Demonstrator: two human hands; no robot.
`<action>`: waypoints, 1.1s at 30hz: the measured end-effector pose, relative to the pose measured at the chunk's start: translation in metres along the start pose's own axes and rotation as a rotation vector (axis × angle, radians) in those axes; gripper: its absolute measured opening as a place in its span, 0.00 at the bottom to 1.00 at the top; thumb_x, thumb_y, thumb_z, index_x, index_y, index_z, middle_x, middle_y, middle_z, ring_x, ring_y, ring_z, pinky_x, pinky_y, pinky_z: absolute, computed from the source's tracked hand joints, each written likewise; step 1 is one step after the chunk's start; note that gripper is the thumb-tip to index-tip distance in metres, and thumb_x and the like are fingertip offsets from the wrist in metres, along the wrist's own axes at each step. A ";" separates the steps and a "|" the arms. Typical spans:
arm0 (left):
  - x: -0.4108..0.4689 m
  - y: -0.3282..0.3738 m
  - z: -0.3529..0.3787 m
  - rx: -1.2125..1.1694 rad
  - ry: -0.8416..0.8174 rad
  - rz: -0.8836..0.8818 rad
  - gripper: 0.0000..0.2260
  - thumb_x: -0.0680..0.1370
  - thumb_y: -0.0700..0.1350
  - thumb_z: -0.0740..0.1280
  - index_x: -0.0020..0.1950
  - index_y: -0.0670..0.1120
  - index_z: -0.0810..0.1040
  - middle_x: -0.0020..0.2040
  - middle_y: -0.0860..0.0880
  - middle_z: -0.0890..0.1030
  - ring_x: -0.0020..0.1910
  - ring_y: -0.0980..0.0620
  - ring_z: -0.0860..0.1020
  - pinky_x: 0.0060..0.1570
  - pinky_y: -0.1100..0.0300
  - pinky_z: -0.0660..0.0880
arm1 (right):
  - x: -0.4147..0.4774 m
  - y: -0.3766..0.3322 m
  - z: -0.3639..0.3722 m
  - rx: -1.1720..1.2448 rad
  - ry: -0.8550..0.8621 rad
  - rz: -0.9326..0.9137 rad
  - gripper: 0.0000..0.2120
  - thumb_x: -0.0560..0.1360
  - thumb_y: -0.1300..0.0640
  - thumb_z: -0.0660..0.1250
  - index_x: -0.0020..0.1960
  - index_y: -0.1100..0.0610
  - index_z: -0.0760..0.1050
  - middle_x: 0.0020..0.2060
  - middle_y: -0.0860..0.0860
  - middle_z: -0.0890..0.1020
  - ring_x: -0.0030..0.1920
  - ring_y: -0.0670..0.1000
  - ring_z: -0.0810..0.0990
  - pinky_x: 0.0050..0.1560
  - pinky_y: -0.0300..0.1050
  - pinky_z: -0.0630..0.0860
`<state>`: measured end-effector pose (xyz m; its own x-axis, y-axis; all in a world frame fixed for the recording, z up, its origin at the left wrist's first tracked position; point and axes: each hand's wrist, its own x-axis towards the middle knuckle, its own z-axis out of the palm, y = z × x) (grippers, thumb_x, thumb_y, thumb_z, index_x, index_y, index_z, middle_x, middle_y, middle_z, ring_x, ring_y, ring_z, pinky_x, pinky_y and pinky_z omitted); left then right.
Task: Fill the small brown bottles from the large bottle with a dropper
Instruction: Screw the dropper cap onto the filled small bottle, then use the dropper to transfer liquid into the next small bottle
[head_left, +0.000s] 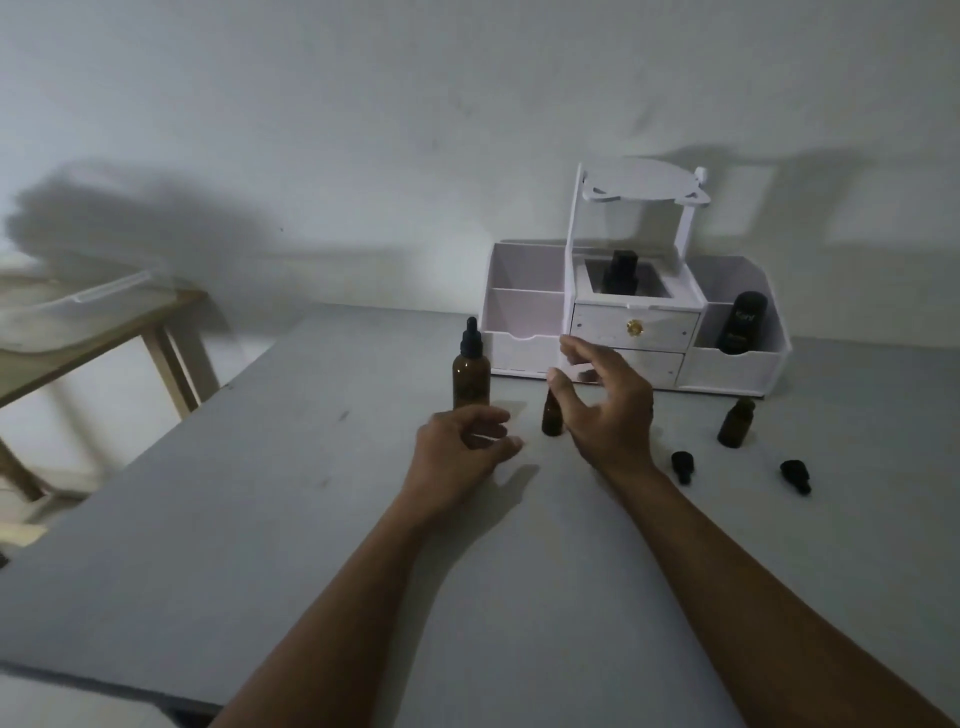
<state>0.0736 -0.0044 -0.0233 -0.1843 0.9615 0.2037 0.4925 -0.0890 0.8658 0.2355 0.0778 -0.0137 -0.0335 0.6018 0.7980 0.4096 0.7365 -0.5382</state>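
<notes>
Head view: early step, nothing drawn yet. The large brown dropper-capped bottle stands closed on the grey counter, with a small brown glass bottle just beside it and a second small brown bottle well apart. Left hand grip is loosely curled and empty; right hand grip is spread wide and empty by the near small bottle. Next move probably calls for steadying the large bottle and unscrewing its dropper.

One large bottle, two small bottles, two loose dropper caps.

White drawer organizer on grey table, black bottle in its right compartment, wooden stand well to its left
</notes>
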 end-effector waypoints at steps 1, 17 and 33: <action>-0.002 -0.004 -0.011 0.014 0.018 0.009 0.17 0.74 0.49 0.75 0.62 0.49 0.81 0.54 0.53 0.84 0.45 0.62 0.81 0.45 0.72 0.77 | 0.001 -0.005 0.000 0.012 0.010 -0.010 0.16 0.74 0.59 0.73 0.61 0.58 0.79 0.54 0.50 0.83 0.52 0.42 0.79 0.49 0.23 0.73; 0.042 -0.028 -0.040 -0.226 0.081 -0.017 0.28 0.66 0.48 0.78 0.66 0.57 0.76 0.59 0.53 0.82 0.55 0.54 0.82 0.49 0.63 0.78 | 0.041 -0.048 0.071 0.108 -0.199 0.249 0.17 0.74 0.48 0.73 0.59 0.57 0.81 0.50 0.48 0.85 0.49 0.44 0.82 0.52 0.36 0.78; 0.046 -0.039 -0.034 -0.229 0.069 0.025 0.24 0.72 0.40 0.76 0.67 0.51 0.78 0.55 0.52 0.84 0.47 0.62 0.83 0.42 0.70 0.77 | 0.043 -0.051 0.084 0.174 -0.076 0.279 0.05 0.73 0.58 0.74 0.46 0.60 0.86 0.39 0.51 0.86 0.36 0.41 0.81 0.42 0.29 0.76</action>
<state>0.0171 0.0344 -0.0316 -0.2364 0.9389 0.2503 0.2929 -0.1768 0.9397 0.1368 0.0921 0.0253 -0.0129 0.8040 0.5945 0.2510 0.5781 -0.7764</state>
